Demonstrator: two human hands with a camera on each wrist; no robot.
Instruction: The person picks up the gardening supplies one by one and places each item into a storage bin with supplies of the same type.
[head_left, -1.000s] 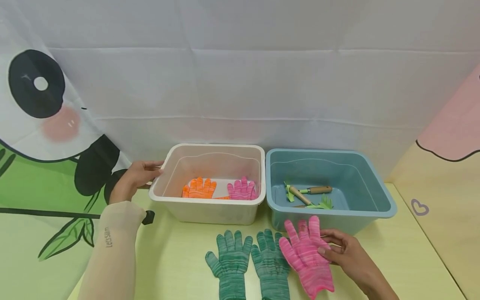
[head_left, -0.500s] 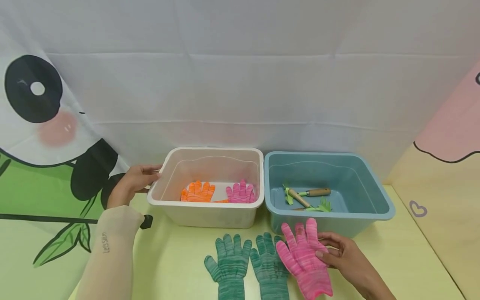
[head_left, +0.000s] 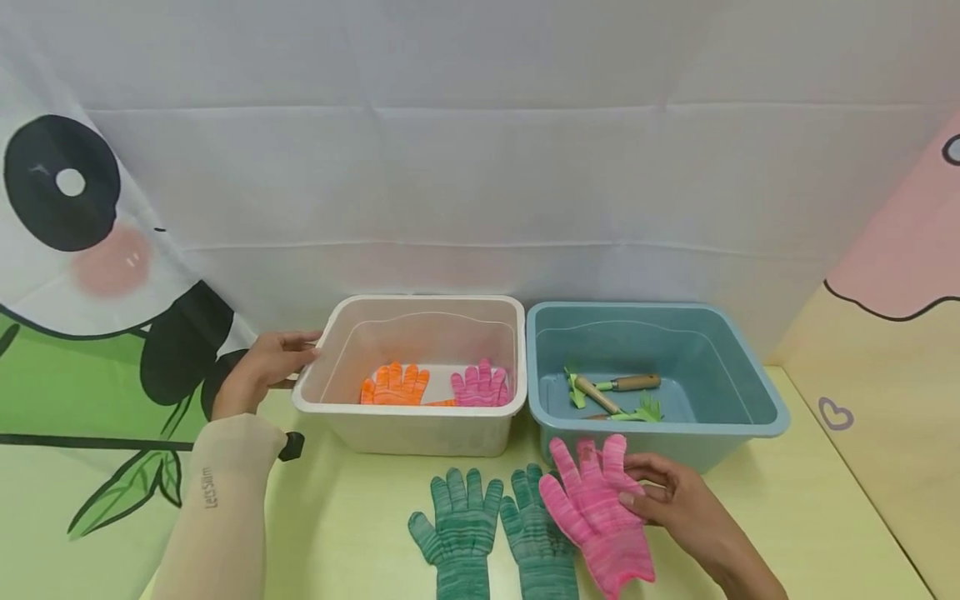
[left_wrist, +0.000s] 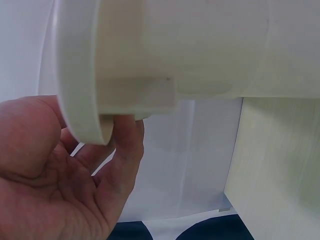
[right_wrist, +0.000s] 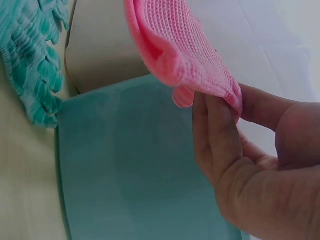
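My right hand [head_left: 678, 504] pinches a pink knitted glove [head_left: 600, 517] by its side edge, thumb in front and fingers behind. The glove hangs in front of the blue bin, partly over one of two green gloves [head_left: 461, 529] on the table. In the right wrist view the pink glove [right_wrist: 185, 55] shows its edge held between thumb and fingers. My left hand [head_left: 270, 367] grips the left rim of the white bin [head_left: 420, 429]; in the left wrist view, fingers [left_wrist: 127, 160] curl under that rim [left_wrist: 77, 75]. Inside lie an orange glove [head_left: 395, 385] and another pink glove [head_left: 480, 385].
Right beside the white bin stands a blue bin [head_left: 750, 350], holding small garden tools with wooden handles [head_left: 633, 382] and green heads. Behind both bins hangs a pale cloth backdrop [head_left: 465, 183]. The yellow table [head_left: 787, 517] reaches out to the right.
The pink glove in my right hand has shifted slightly left, further over the green glove. The left hand stays on the white bin's rim. The whole view has tilted slightly.
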